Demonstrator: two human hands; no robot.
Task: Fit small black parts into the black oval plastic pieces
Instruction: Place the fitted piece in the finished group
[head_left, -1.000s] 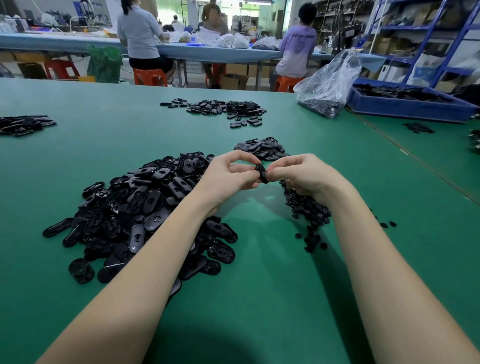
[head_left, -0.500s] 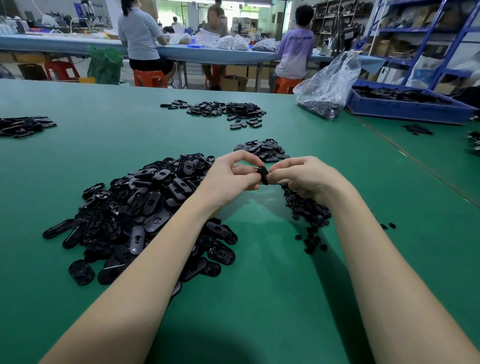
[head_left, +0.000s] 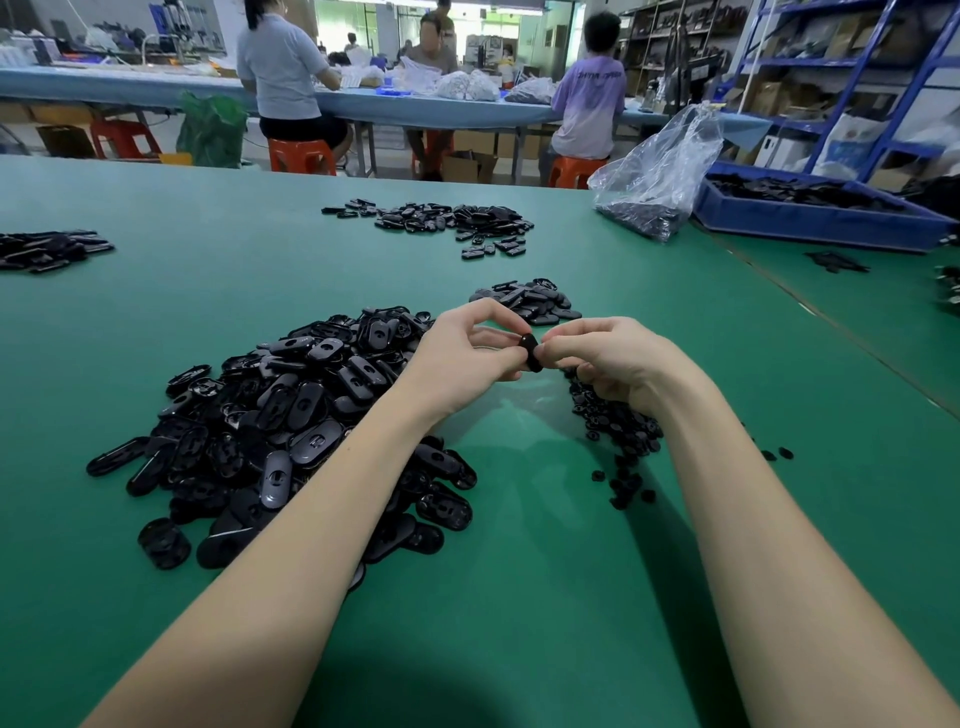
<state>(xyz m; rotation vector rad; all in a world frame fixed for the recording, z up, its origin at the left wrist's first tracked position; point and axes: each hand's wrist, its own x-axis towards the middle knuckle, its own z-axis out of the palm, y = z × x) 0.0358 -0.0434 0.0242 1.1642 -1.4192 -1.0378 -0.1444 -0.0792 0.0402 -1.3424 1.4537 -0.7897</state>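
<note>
My left hand and my right hand meet above the green table, both pinching one black oval piece held on edge between the fingertips. Whether a small part sits in it is hidden by my fingers. A big heap of black oval pieces lies under and left of my left forearm. A smaller heap of small black parts lies beneath my right hand, partly covered by it. A little pile of oval pieces sits just beyond my hands.
Further oval piles lie at the far middle and far left. A clear plastic bag and a blue tray stand at the back right. A table seam runs along the right. People sit at a far bench.
Both hands keep the same pinch on the oval piece and have shifted very slightly; the piles have not moved.
</note>
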